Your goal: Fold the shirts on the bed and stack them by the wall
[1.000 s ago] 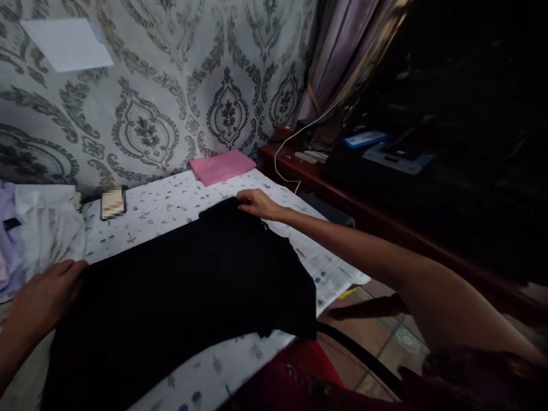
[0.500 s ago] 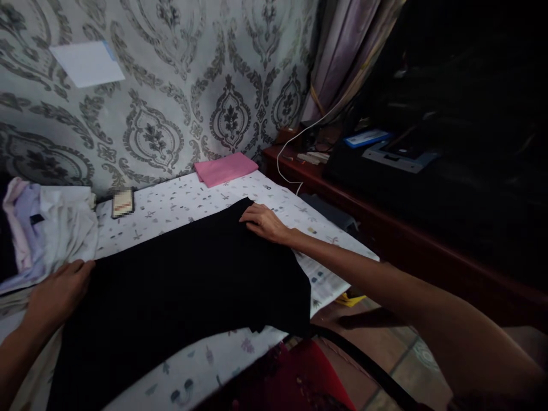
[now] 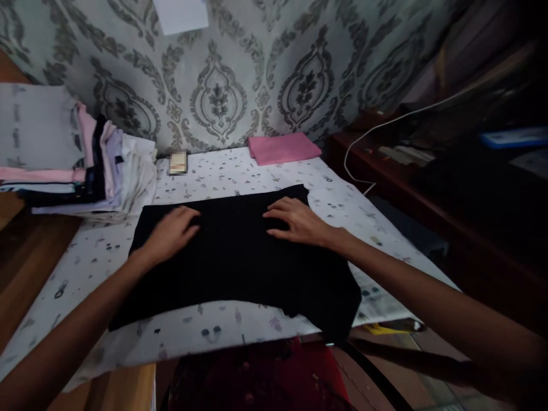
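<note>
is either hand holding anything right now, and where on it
No grip shows: the left hand and right hand lie over the flat black cloth garment, near its far edge.

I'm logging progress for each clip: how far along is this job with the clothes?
Looks done: the stacked clothes at the left and the folded pink cloth by the wall. In hand: the black cloth, spread wide under the left hand and right hand. Left, probably: making it compact like the others; any fold within it is too dark to tell.
</note>
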`<state>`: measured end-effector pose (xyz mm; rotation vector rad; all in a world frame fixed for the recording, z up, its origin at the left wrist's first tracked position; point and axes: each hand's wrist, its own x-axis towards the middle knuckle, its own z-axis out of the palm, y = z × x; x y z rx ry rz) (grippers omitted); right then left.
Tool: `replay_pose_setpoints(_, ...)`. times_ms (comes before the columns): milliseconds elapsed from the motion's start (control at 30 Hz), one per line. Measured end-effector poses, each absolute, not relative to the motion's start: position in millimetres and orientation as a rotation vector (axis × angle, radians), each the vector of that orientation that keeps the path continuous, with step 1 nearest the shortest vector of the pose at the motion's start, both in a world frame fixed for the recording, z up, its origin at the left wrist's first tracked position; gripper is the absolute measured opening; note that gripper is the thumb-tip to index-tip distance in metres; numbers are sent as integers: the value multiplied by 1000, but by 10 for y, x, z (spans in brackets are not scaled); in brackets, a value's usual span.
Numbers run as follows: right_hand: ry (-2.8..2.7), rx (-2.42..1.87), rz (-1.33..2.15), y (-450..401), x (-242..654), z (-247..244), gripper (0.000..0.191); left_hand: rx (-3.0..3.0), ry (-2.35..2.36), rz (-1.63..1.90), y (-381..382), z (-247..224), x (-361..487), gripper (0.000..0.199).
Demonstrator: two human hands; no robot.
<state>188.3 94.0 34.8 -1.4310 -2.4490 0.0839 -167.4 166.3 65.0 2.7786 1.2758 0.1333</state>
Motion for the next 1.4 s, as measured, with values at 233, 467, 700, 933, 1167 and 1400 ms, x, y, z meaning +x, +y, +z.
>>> replay_pose_setpoints(233, -2488, -1641, -75, 1165, 1422, 287, 39, 2823, 652, 110, 1409, 236, -854, 52)
replay_pose_setpoints(467, -2186, -1765, 144, 1388, 1542, 333, 31, 2921, 621, 52, 1606, 80, -575, 68)
replay_pose_setpoints(700, -2118, -1654, 203, 1436, 1647, 293, 33, 2812, 935, 1, 1899, 103, -520, 84)
replay_pose_setpoints(933, -2139, -1560, 292, 1347, 1617, 143, 32, 2755, 1221, 52, 1936, 131, -1148, 84)
replay_pose_setpoints(1167, -2091, -1549, 352, 1325, 1657, 89, 30, 2609, 1685, -88, 1851, 255, -1833, 73)
replay_pose_setpoints(1400, -2050, -1443, 413, 1145, 1689, 127, 27, 2613, 1956, -203, 1753, 481, -2227, 48)
